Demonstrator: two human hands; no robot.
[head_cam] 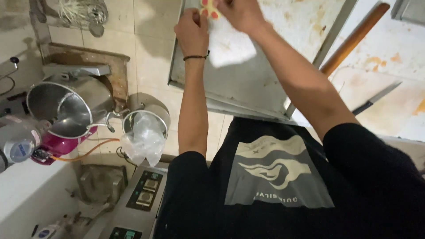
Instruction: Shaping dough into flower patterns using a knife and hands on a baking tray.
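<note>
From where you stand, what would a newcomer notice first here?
Both hands, the left hand and right hand, pinch a small yellow piece with red spots at the top edge, over a stained metal tray. At the left, a large steel mixing bowl lies tilted above a pink canister.

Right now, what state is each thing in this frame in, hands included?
Left hand: raised, pinching the yellow item with red spots.
Right hand: raised, gripping the same item.
Metal tray: stained, tilted.
Large steel bowl: tipped on its side, looks empty.
Small steel pot: upright, crumpled clear plastic bag spilling from it.
Wooden handle: leaning diagonally.
</note>
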